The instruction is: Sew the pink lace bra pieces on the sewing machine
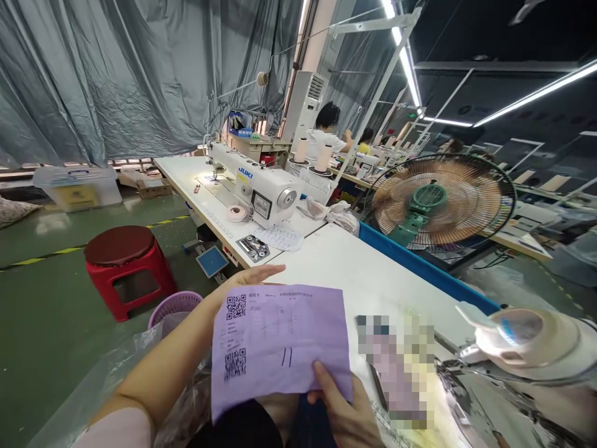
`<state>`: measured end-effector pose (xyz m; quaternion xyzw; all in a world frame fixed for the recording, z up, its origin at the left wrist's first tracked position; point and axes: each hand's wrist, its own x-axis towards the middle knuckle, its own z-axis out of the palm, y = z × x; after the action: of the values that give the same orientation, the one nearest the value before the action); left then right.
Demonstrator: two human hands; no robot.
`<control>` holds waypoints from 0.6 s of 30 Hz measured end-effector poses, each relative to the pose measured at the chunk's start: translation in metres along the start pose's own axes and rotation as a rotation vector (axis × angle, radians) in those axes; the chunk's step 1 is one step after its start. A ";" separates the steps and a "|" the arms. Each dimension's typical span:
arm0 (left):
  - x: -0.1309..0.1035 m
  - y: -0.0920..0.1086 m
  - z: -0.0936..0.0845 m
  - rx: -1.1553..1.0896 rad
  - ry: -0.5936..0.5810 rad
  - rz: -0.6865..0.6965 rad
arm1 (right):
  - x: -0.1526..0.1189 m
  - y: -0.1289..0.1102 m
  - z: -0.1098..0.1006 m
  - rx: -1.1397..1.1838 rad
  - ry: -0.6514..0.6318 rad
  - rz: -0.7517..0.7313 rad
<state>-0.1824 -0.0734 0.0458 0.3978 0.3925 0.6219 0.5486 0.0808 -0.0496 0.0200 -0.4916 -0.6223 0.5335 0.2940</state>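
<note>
A purple printed sheet (275, 342) with two QR codes and handwritten strokes is held up low in the middle of the view. My right hand (338, 398) grips its lower right part, thumb on the front and the other fingers mostly behind it. Behind the sheet's upper left edge is my left hand (249, 278), its visible fingers stretched out toward the white table (321, 261). The sheet hides part of that hand. Right of the sheet, a blurred-out patch (396, 379) covers something on the table.
A white sewing machine (261, 186) stands ahead, near a large fan (429, 196). On the left are a red stool (128, 267) and a purple basket (175, 305). Another machine (527, 342) is at the right. A person (321, 140) sits farther back.
</note>
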 end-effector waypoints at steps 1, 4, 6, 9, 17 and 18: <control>-0.003 -0.009 -0.004 -0.060 0.054 -0.068 | -0.001 -0.001 -0.002 -0.018 0.044 -0.006; -0.018 -0.038 -0.010 -0.206 0.124 -0.178 | -0.002 -0.001 -0.006 -0.004 0.142 0.009; -0.029 -0.052 -0.007 -0.282 0.170 -0.185 | -0.001 0.000 -0.008 0.021 0.185 0.014; -0.038 -0.058 0.003 -0.261 0.259 -0.186 | 0.001 0.004 -0.009 0.055 0.221 0.021; -0.024 -0.044 0.008 -0.226 0.334 -0.194 | 0.024 0.014 -0.022 0.039 0.094 0.007; -0.021 -0.043 0.004 -0.226 0.345 -0.188 | 0.029 0.012 -0.029 0.011 0.074 -0.031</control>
<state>-0.1610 -0.0906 0.0063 0.1833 0.4437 0.6670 0.5698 0.1004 -0.0126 0.0112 -0.4997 -0.6155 0.5139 0.3277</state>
